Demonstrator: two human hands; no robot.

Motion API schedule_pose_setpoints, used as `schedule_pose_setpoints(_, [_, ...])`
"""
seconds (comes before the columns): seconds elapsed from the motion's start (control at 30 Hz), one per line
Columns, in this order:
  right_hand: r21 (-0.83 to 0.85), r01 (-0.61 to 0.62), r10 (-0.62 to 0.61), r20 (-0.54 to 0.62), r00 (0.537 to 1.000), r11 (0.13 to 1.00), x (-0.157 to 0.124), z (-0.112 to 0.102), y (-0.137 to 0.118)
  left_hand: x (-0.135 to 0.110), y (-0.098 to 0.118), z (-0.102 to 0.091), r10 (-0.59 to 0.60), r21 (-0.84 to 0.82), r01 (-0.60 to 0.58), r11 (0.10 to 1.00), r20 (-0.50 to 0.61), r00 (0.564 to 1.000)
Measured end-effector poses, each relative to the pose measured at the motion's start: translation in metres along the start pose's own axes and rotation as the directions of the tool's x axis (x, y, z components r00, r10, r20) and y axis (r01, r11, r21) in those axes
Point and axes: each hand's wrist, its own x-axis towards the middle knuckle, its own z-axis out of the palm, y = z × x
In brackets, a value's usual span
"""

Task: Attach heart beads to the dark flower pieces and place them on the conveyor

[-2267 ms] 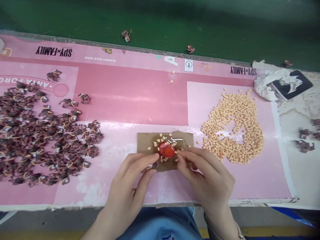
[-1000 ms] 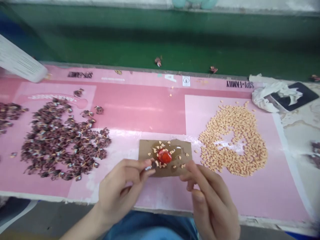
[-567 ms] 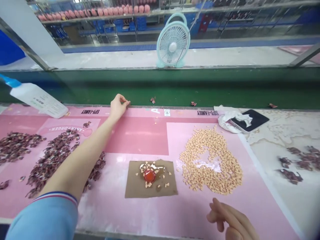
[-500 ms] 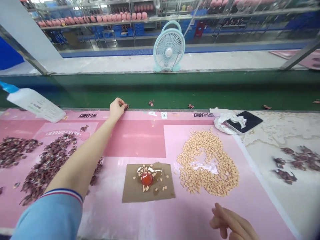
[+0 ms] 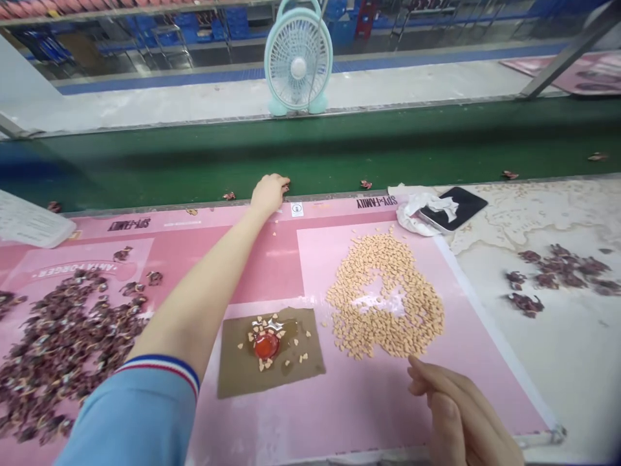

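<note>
My left hand reaches over the near edge of the green belt. Its fingers are pinched at a small maroon piece, which they partly cover. Similar maroon pieces lie spaced along the belt, one to the left of the hand and another to the right. Low at the right, my right hand is loosely curled, thumb apart from the fingers, with nothing visible in it. Its forefinger tip is at the near edge of a spread of small beige heart-shaped pieces.
Brown cardboard carries a red round item in clear liquid with beige pieces. Heaps of maroon pieces lie left, more right. A white bottle, black tray, crumpled tissue and fan stand around.
My left hand has moved right along the belt, leaving one maroon piece behind and reaching another. My right hand has come closer to the beige pieces. The view has tilted down and shifted.
</note>
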Motion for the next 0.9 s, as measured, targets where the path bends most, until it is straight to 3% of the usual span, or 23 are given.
schedule_pose_setpoints(0.07, [-0.083,0.123,-0.117,0.075,0.990,0.989,0.007,-0.006,0.006,0.010,0.005,-0.006,0.019,0.007,-0.020,1.000,0.075,0.997])
schedule_pose_setpoints(0.17, [-0.205,0.183,-0.160,0.125,0.979,0.961,0.015,-0.012,0.014,0.017,0.003,-0.021,0.040,-0.001,-0.041,0.999,0.160,0.986])
schedule_pose_setpoints(0.33, [-0.374,0.259,-0.213,0.159,0.964,0.891,0.016,-0.008,0.021,-0.006,0.000,-0.044,0.019,-0.046,-0.013,0.999,0.121,0.992])
schedule_pose_setpoints(0.53, [-0.466,0.342,-0.268,0.219,0.938,0.816,0.021,-0.003,0.020,-0.095,-0.010,-0.082,0.016,-0.169,-0.018,0.986,-0.013,1.000])
schedule_pose_setpoints(0.7, [-0.470,0.452,-0.330,0.321,0.888,0.758,0.034,-0.003,0.018,-0.188,-0.034,-0.116,0.126,-0.191,-0.139,0.972,-0.078,0.989])
schedule_pose_setpoints(0.8, [-0.448,0.435,-0.289,0.358,0.888,0.781,0.039,-0.002,0.017,-0.245,-0.035,-0.120,0.106,-0.251,-0.143,0.957,-0.157,0.982])
schedule_pose_setpoints(0.9, [-0.376,0.405,-0.275,0.352,0.895,0.834,0.043,0.005,0.003,-0.292,-0.015,-0.112,0.068,-0.415,-0.137,0.899,-0.178,0.982])
